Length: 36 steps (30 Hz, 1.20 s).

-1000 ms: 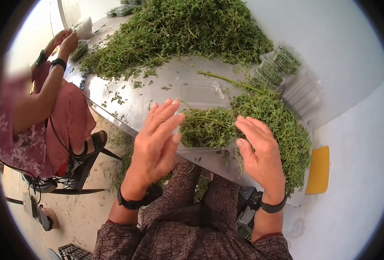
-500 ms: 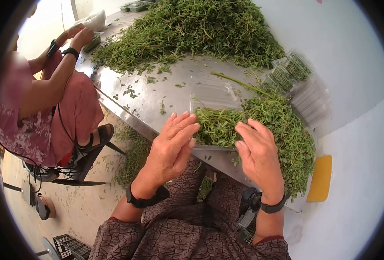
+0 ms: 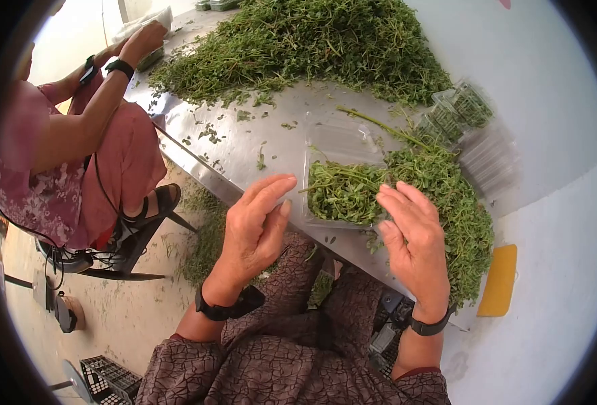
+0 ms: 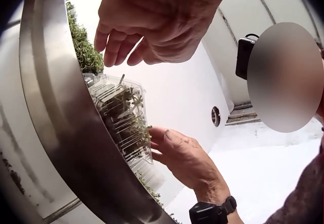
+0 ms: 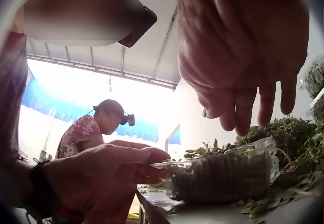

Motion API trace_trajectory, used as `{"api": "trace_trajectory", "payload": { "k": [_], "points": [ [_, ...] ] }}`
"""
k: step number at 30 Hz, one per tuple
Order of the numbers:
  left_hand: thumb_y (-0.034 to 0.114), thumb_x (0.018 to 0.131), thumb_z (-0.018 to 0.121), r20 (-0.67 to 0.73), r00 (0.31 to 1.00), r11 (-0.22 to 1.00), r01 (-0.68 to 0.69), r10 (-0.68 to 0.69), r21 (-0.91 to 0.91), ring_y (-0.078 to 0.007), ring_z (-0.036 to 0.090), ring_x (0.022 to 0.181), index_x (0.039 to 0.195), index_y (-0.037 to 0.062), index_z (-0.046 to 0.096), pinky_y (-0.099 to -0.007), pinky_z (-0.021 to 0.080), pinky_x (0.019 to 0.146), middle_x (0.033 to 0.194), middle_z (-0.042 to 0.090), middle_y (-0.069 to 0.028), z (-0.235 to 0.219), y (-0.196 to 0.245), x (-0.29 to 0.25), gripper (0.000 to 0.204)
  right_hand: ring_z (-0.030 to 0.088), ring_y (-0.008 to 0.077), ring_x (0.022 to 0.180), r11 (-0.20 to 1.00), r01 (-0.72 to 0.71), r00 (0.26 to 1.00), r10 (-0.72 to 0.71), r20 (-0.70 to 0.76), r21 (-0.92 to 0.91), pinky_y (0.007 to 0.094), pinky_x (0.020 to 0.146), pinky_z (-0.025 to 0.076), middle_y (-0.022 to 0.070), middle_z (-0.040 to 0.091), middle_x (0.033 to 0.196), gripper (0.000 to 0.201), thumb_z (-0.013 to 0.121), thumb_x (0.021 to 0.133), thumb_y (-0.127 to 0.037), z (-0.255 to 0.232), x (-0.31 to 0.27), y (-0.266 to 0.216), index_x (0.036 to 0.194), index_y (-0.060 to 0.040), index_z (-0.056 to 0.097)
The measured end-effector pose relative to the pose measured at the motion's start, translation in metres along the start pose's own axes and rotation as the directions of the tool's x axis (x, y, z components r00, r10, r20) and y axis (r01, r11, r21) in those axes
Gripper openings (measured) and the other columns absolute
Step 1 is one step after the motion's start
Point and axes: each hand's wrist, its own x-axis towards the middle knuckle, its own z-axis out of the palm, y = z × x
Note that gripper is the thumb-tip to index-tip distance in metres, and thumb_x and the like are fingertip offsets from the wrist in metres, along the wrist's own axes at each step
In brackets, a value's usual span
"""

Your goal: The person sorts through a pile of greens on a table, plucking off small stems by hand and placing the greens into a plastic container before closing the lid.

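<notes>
A clear plastic clamshell box (image 3: 306,209) full of leafy green sprigs (image 3: 346,192) sits near the table's front edge, its lid (image 3: 342,137) folded back flat behind it. My left hand (image 3: 254,226) is raised to the left of the box, fingers loosely bent and holding nothing. On the other side, my right hand (image 3: 413,236) has its fingertips over the box's right end. From the right wrist view, the sprigs stand slightly above the rim of the box (image 5: 223,178), and the fingertips of my right hand (image 5: 243,57) hang above it.
A large heap of greens (image 3: 312,50) covers the back of the metal table (image 3: 278,115); a smaller pile (image 3: 453,216) lies at right. Filled boxes (image 3: 457,111) and stacked empty ones (image 3: 491,158) stand by the wall. Another person (image 3: 82,145) sits at left.
My left hand has drawn back from the box's left side, so a gap now shows there. My right hand stays at the right end. The scene has shifted right as the head turned.
</notes>
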Motion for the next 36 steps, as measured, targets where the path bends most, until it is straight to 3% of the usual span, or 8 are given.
{"api": "trace_trajectory", "payload": {
  "k": [8, 10, 16, 23, 28, 32, 33, 36],
  "points": [
    [-0.007, 0.085, 0.058, 0.019, 0.996, 0.995, -0.083, 0.082, 0.046, -0.0243, 0.064, 0.089, 0.109, 0.0011, 0.067, -0.0307, 0.050, 0.075, 0.104, 0.065, -0.0127, 0.006, 0.005, 0.000, 0.027, 0.055, 0.0354, 0.120, 0.999, 0.031, 0.998, -0.033, 0.051, 0.039, 0.0465, 0.103, 0.041, 0.0152, 0.068, 0.117, 0.034, 0.070, 0.082, -0.008, 0.010, -0.004, -0.010, 0.115, 0.0007, 0.066],
    [-0.003, 0.081, 0.063, 0.080, 0.971, 0.947, -0.236, 0.224, 0.218, -0.0266, 0.062, 0.096, 0.106, 0.0016, 0.068, -0.0371, 0.049, 0.084, 0.104, 0.065, -0.0108, 0.004, 0.007, 0.003, 0.025, 0.055, 0.0350, 0.120, 0.999, 0.035, 0.997, -0.038, 0.065, 0.042, 0.0465, 0.103, 0.041, 0.0150, 0.068, 0.117, 0.035, 0.071, 0.081, -0.007, 0.012, -0.003, -0.011, 0.114, 0.0009, 0.066],
    [0.019, 0.084, 0.065, 0.210, 0.922, 0.838, -0.385, 0.327, 0.387, -0.0268, 0.058, 0.103, 0.105, 0.0034, 0.069, -0.0488, 0.036, 0.103, 0.104, 0.064, -0.0074, 0.005, 0.012, 0.006, 0.026, 0.055, 0.0346, 0.120, 0.998, 0.034, 0.997, -0.038, 0.065, 0.049, 0.0471, 0.103, 0.041, 0.0150, 0.068, 0.116, 0.036, 0.072, 0.080, -0.006, 0.015, -0.002, -0.012, 0.114, 0.0017, 0.066],
    [0.029, 0.091, 0.058, 0.280, 0.904, 0.804, -0.417, 0.322, 0.423, -0.0270, 0.059, 0.103, 0.104, 0.0023, 0.069, -0.0505, 0.031, 0.108, 0.099, 0.066, -0.0087, 0.013, 0.016, 0.013, 0.032, 0.055, 0.0349, 0.119, 0.998, 0.054, 0.995, -0.055, 0.083, 0.011, 0.0472, 0.103, 0.041, 0.0145, 0.067, 0.118, 0.034, 0.072, 0.080, -0.008, 0.017, -0.001, -0.011, 0.113, 0.0009, 0.066],
    [0.033, 0.097, 0.051, 0.139, 0.924, 0.854, -0.381, 0.355, 0.353, -0.0286, 0.063, 0.096, 0.102, 0.0009, 0.070, -0.0513, 0.032, 0.108, 0.092, 0.069, -0.0098, 0.005, 0.017, 0.014, 0.038, 0.056, 0.0352, 0.118, 0.998, 0.046, 0.998, -0.047, 0.030, 0.040, 0.0468, 0.101, 0.043, 0.0154, 0.067, 0.119, 0.033, 0.070, 0.082, -0.009, 0.007, -0.004, -0.004, 0.114, 0.0007, 0.066],
    [0.033, 0.098, 0.049, 0.158, 0.914, 0.839, -0.405, 0.373, 0.363, -0.0314, 0.062, 0.110, 0.104, 0.0004, 0.070, -0.0515, 0.032, 0.109, 0.109, 0.069, -0.0127, 0.005, 0.019, 0.018, 0.039, 0.058, 0.0363, 0.118, 1.000, 0.015, 0.996, -0.013, -0.088, 0.020, 0.0446, 0.099, 0.045, 0.0186, 0.066, 0.118, 0.032, 0.066, 0.088, -0.012, -0.003, -0.002, 0.011, 0.117, 0.0012, 0.064],
    [0.033, 0.099, 0.048, 0.222, 0.907, 0.834, -0.416, 0.357, 0.362, -0.0332, 0.057, 0.121, 0.109, 0.0003, 0.069, -0.0517, 0.029, 0.112, 0.122, 0.065, -0.0147, 0.004, 0.019, 0.018, 0.040, 0.058, 0.0368, 0.116, 0.996, -0.041, 0.994, 0.049, -0.100, 0.076, 0.0433, 0.098, 0.046, 0.0191, 0.065, 0.118, 0.033, 0.065, 0.090, -0.013, -0.003, -0.001, 0.014, 0.119, 0.0014, 0.063],
    [0.031, 0.099, 0.048, 0.295, 0.898, 0.847, -0.417, 0.327, 0.329, -0.0338, 0.052, 0.128, 0.115, 0.0008, 0.067, -0.0519, 0.026, 0.115, 0.130, 0.061, -0.0159, 0.011, 0.022, 0.021, 0.039, 0.060, 0.0380, 0.110, 0.972, -0.144, 0.983, 0.162, -0.083, 0.186, 0.0401, 0.092, 0.049, 0.0208, 0.063, 0.118, 0.035, 0.061, 0.095, -0.018, -0.002, 0.004, 0.023, 0.124, 0.0017, 0.059]
  ]
}}
